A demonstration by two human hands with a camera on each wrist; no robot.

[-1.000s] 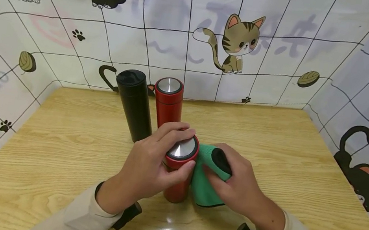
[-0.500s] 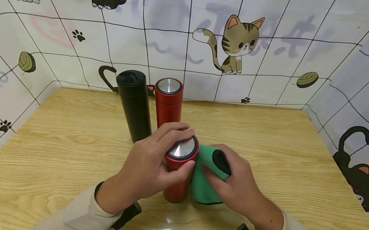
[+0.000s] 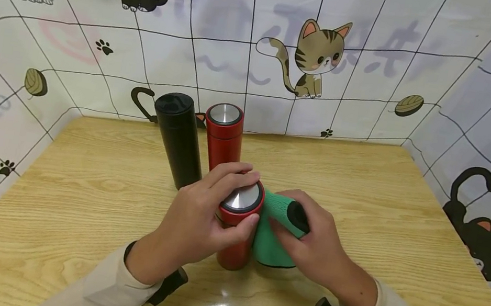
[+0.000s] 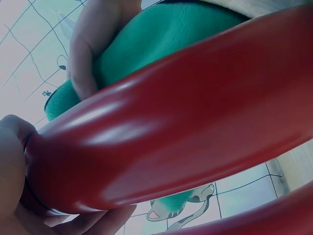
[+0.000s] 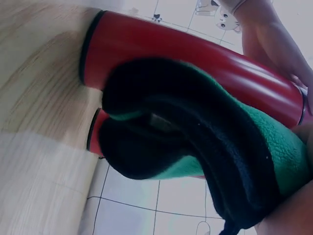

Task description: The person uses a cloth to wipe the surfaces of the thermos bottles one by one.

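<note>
A red thermos (image 3: 234,251) with a silver-topped lid stands upright on the table in the head view. My left hand (image 3: 199,220) grips it near the lid, fingers on the far side and thumb in front. On its right side lies a green cloth (image 3: 272,244) with black edging, folded and held by my right hand (image 3: 322,244). The left wrist view has the cloth (image 4: 161,36) along the glossy thermos wall (image 4: 171,127). In the right wrist view, the cloth's black edge (image 5: 234,156) hangs in folds before the thermos (image 5: 161,44) and hides part of it.
Behind the held thermos stand a second red thermos (image 3: 224,144) and a black tumbler (image 3: 181,151), close together at the left. The wooden table (image 3: 387,195) is bounded by cat-printed cloth walls (image 3: 221,59) at the back and sides.
The cloth's lower edge has risen slightly along the thermos, and its black fold has shifted a little in my right hand. My left hand and the thermos have stayed put.
</note>
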